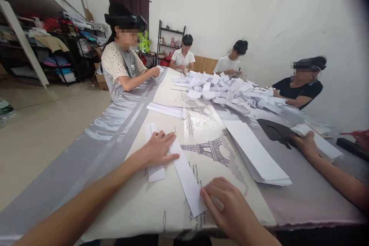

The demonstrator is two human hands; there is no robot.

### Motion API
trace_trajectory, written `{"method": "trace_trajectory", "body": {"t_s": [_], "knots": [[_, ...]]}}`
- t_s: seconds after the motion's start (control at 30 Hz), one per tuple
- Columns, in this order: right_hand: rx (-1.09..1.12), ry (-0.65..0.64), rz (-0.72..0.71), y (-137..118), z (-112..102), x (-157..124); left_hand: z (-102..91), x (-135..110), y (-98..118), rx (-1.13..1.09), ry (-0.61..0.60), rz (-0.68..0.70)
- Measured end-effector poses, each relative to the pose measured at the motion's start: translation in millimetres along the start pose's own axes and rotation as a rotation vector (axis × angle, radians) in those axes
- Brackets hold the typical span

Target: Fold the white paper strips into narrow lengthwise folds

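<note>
A long white paper strip [186, 178] lies slantwise on the table in front of me. My left hand [160, 148] rests flat with fingers spread, its fingertips pressing on the strip's far end. At the near right corner, my right hand [230, 205] has its fingers curled, with thumb and forefinger pinching the paper's edge. Partly under my left hand is another paper piece with a dark line along it [156, 175]. Farther forward lie some narrow paper strips [165, 110]. To the right is a stack of white paper sheets [256, 155].
A big heap of folded white papers [227, 90] covers the far middle of the table [138, 196]. Several people sit around it. At right, a co-worker's hand [305, 144] touches white paper beside a dark flat object [273, 130]. Cluttered shelves [57, 46] stand at left.
</note>
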State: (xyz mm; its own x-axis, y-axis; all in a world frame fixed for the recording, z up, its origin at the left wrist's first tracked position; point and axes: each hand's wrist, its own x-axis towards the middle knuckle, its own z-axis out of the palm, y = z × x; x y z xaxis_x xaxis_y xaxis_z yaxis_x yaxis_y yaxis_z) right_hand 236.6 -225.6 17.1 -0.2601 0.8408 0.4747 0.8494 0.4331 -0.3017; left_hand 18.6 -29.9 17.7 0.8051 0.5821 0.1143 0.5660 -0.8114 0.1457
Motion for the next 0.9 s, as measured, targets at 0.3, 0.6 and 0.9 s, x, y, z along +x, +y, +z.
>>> {"method": "trace_trajectory", "body": {"t_s": [0.3, 0.6, 0.9], "knots": [[0.126, -0.119, -0.041, 60, 66, 104, 6.4, 0, -2, 0.050, 0.030, -0.011], [-0.096, -0.151, -0.128, 49, 51, 95, 9.1, 5, -9, 0.016, 0.024, 0.003], [-0.157, -0.099, -0.152, 17, 22, 27, 1.2, 8, -11, 0.005, -0.022, -0.012]]}}
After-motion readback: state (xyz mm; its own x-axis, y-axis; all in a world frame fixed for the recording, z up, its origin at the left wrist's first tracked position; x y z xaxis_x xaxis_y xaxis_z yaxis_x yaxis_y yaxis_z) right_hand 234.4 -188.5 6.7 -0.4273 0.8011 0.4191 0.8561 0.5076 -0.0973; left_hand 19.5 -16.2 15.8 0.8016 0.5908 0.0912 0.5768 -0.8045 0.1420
